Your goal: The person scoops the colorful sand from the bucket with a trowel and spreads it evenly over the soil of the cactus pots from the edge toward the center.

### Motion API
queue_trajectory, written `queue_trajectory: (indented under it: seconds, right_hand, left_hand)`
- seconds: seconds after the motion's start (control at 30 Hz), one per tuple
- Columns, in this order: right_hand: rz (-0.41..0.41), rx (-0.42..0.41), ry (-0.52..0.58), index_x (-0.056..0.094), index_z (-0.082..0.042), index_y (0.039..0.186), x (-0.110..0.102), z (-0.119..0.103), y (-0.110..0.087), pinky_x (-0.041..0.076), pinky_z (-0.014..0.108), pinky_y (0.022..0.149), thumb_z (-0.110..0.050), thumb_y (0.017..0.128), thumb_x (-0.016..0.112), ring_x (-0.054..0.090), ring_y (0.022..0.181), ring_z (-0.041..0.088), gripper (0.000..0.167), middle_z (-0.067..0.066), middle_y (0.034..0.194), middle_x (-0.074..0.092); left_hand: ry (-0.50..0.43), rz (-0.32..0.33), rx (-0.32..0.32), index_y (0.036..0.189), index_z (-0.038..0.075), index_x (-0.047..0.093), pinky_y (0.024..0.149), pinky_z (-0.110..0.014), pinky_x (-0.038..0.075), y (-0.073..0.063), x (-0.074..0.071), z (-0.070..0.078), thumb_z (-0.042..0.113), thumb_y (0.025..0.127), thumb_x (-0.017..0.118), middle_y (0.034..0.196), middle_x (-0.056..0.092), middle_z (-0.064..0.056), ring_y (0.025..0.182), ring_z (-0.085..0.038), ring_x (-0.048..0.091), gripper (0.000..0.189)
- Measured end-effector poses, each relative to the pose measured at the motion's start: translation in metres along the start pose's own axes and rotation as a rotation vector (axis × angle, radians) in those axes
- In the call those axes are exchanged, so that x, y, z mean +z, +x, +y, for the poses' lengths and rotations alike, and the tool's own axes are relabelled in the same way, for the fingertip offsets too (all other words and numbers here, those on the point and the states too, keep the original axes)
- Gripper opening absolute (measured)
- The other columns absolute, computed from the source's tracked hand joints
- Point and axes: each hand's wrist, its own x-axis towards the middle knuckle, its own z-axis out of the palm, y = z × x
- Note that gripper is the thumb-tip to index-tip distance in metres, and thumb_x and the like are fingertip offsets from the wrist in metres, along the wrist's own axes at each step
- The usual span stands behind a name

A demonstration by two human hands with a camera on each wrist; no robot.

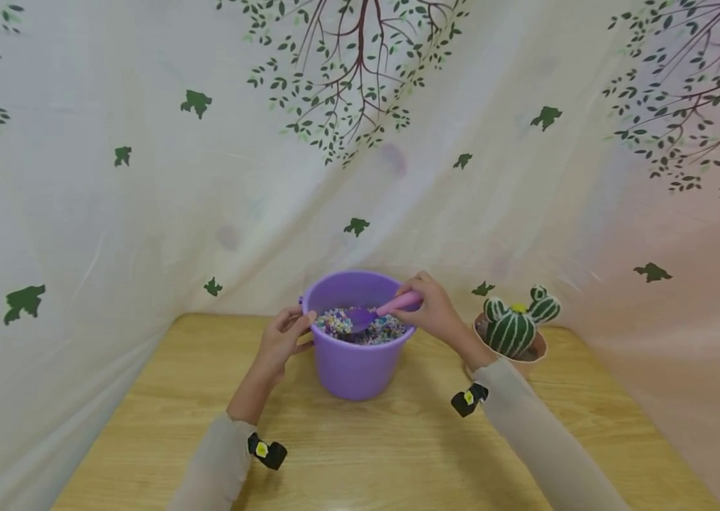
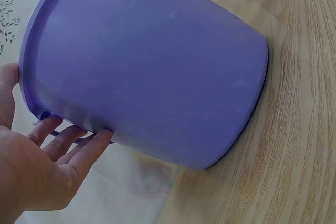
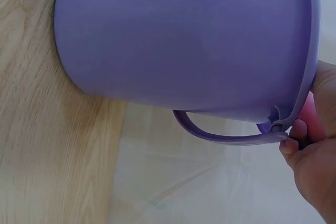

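Note:
A purple bucket (image 1: pixel 360 369) stands on the table, holding many small multicoloured beads (image 1: pixel 391 330). My left hand (image 1: pixel 281 339) grips its left rim, thumb over the edge and fingers against the outer wall, as the left wrist view shows from the side. In my right hand (image 1: pixel 433 305) is a toy shovel (image 1: pixel 401 303) with a pink handle and a purple blade. The blade slants down into the bucket and lies among the beads. In the right wrist view, my right fingertips are right at the rim, by the joint of the bucket's handle (image 3: pixel 226 139).
A knitted cactus (image 1: pixel 513 330) in a pot (image 1: pixel 537 353) stands to the right of the bucket, close behind my right forearm. The wooden table (image 1: pixel 347 454) ends at the back against a pale cloth (image 1: pixel 142 234) printed with branches and leaves.

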Motion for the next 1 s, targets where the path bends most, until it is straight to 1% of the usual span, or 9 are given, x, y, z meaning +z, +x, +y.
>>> queue_trajectory:
  seconds: [0.07,0.2,0.37,0.5,0.67,0.73,0.9,1.0]
  right_hand:
    - [0.008,0.015,0.021,0.074,-0.002,0.097,-0.001,0.002,-0.002,0.053,0.034,0.082,-0.005,0.077,0.087,0.055,0.092,0.022,0.024,0.011,0.096,0.061]
    - [0.022,0.057,0.045,0.074,-0.004,0.098,-0.003,0.005,-0.006,0.052,0.032,0.079,-0.010,0.078,0.088,0.055,0.091,0.021,0.025,0.009,0.097,0.061]
    - [0.050,0.063,0.058,0.076,-0.006,0.099,-0.005,0.008,-0.010,0.052,0.032,0.078,-0.012,0.077,0.089,0.055,0.091,0.020,0.026,0.009,0.095,0.062]
    - [0.066,0.075,0.083,0.076,-0.005,0.100,-0.008,0.005,-0.011,0.053,0.033,0.077,-0.012,0.079,0.088,0.056,0.091,0.022,0.026,0.011,0.097,0.061]
    - [0.099,0.080,0.084,0.076,-0.004,0.102,-0.011,0.005,-0.009,0.051,0.028,0.076,-0.013,0.079,0.088,0.054,0.091,0.020,0.027,0.011,0.099,0.061]
    - [0.116,0.073,0.071,0.076,-0.004,0.103,-0.011,0.007,-0.010,0.051,0.029,0.075,-0.013,0.080,0.088,0.054,0.091,0.018,0.028,0.010,0.099,0.062]
    - [0.149,0.060,0.055,0.075,-0.002,0.102,-0.016,0.008,-0.013,0.054,0.038,0.076,-0.013,0.078,0.089,0.055,0.091,0.017,0.030,0.010,0.100,0.064]
    - [0.147,0.072,0.048,0.075,-0.003,0.103,-0.021,0.006,-0.015,0.054,0.037,0.077,-0.016,0.078,0.089,0.055,0.091,0.017,0.031,0.009,0.101,0.064]
  left_hand:
    - [-0.002,0.002,-0.002,0.125,0.004,0.061,0.096,-0.048,0.059,0.001,0.001,0.000,0.025,0.099,0.067,0.132,0.066,-0.021,0.109,-0.022,0.070,0.034]
    - [-0.005,0.008,-0.004,0.124,0.004,0.062,0.096,-0.048,0.059,0.001,0.002,-0.002,0.023,0.099,0.067,0.128,0.068,-0.018,0.108,-0.022,0.071,0.032]
    - [-0.012,0.009,-0.003,0.123,0.004,0.062,0.094,-0.047,0.060,0.002,0.002,-0.002,0.022,0.099,0.067,0.125,0.070,-0.014,0.109,-0.024,0.071,0.030]
    - [-0.020,0.008,-0.004,0.123,0.004,0.062,0.094,-0.047,0.060,0.001,0.001,-0.001,0.021,0.099,0.066,0.128,0.068,-0.019,0.108,-0.024,0.071,0.030]
    - [-0.019,0.012,-0.005,0.123,0.004,0.062,0.095,-0.048,0.059,0.003,0.001,0.000,0.022,0.099,0.067,0.134,0.065,-0.023,0.106,-0.021,0.071,0.031]
    - [-0.013,0.011,-0.004,0.123,0.005,0.062,0.096,-0.049,0.059,0.003,0.001,0.000,0.023,0.099,0.067,0.134,0.065,-0.023,0.107,-0.021,0.071,0.031]
    - [-0.011,0.009,-0.007,0.124,0.005,0.062,0.097,-0.049,0.058,0.001,0.002,0.000,0.024,0.099,0.067,0.135,0.064,-0.024,0.111,-0.025,0.070,0.032]
    - [-0.003,0.010,-0.009,0.125,0.004,0.061,0.097,-0.049,0.058,0.000,0.002,0.001,0.023,0.100,0.066,0.135,0.064,-0.024,0.114,-0.027,0.069,0.032]
